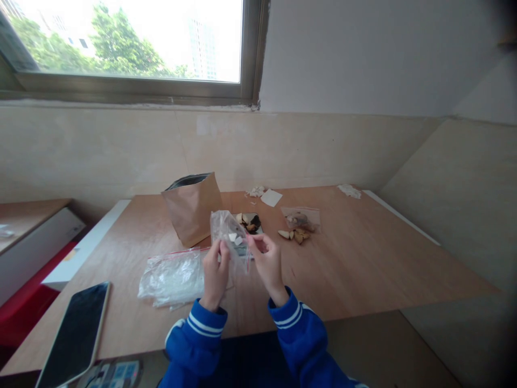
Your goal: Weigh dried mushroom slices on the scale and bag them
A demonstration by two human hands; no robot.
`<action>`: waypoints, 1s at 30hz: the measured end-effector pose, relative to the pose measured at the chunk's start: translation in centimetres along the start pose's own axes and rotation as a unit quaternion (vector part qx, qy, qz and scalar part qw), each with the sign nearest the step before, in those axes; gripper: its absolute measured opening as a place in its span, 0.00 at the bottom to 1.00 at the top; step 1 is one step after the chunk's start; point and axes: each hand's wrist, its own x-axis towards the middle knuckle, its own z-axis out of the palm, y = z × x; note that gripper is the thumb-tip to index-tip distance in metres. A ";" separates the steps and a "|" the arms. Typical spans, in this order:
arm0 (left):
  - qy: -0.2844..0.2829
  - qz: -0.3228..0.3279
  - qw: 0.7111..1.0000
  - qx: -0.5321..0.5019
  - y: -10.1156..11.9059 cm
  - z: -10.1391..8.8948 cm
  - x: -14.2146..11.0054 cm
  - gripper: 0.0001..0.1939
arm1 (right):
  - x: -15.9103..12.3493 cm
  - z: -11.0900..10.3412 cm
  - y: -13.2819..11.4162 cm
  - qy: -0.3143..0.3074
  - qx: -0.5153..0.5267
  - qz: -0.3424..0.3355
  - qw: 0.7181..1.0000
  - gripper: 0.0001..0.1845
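Observation:
A clear zip-lock bag point(223, 222) is held up between my two hands over the table. My left hand point(216, 274) pinches its lower left side. At its right edge, by the red zip strip, the fingers of my right hand point(267, 262) are closed on the plastic. Behind the bag, partly hidden, dried pieces point(251, 222), pale and dark brown, sit on what looks like a small scale point(242, 251). A stack of clear zip-lock bags point(173, 277) lies flat beside my left hand.
An open brown paper pouch point(193, 207) stands behind the bags. To the right lie a filled clear bag point(302, 218) and loose dried pieces point(299, 236). White paper point(271, 198) is near the wall; a tablet point(75, 334) rests at the left table edge.

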 end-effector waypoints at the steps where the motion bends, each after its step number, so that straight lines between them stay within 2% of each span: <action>1: 0.036 -0.012 0.999 0.007 0.1 -0.5 0.2 0.16 | 0.5 -0.4 0.2 0.034 0.004 0.002 0.999 0.17; 3: 0.084 -0.035 0.996 0.008 0.6 -1.4 0.7 0.17 | 1.6 -1.3 0.4 0.046 0.002 0.004 0.999 0.18; 5: 0.103 -0.047 0.994 -0.003 1.3 -2.1 1.3 0.18 | 2.8 -2.0 0.7 -0.035 -0.028 -0.014 0.999 0.18; 7: 0.111 -0.057 0.992 -0.010 1.9 -2.5 1.9 0.18 | 4.2 -2.4 1.2 -0.113 -0.082 -0.066 0.988 0.19; 8: 0.111 -0.062 0.992 -0.011 2.1 -2.6 2.3 0.19 | 5.0 -2.6 1.6 -0.126 -0.117 -0.102 0.980 0.19; 10: 0.100 -0.075 0.992 -0.010 2.1 -2.7 2.8 0.19 | 6.8 -2.8 3.1 -0.107 -0.196 -0.169 0.960 0.19; 12: 0.087 -0.086 0.992 -0.011 1.7 -2.7 3.2 0.19 | 8.5 -2.9 5.2 -0.115 -0.270 -0.197 0.935 0.19; 16: 0.067 -0.089 0.994 -0.008 0.6 -2.5 3.7 0.19 | 10.9 -3.2 9.0 -0.183 -0.373 -0.184 0.891 0.22; 19: 0.059 -0.087 0.994 -0.021 0.2 -2.2 3.9 0.20 | 11.6 -3.3 10.5 -0.196 -0.414 -0.158 0.875 0.20; 24: 0.058 -0.112 0.991 -0.051 -0.3 -1.7 3.9 0.20 | 11.6 -3.9 11.2 -0.182 -0.416 -0.155 0.877 0.17; 30: 0.051 -0.128 0.988 -0.067 -1.0 -1.3 3.5 0.20 | 11.0 -4.5 10.4 -0.154 -0.405 -0.175 0.884 0.15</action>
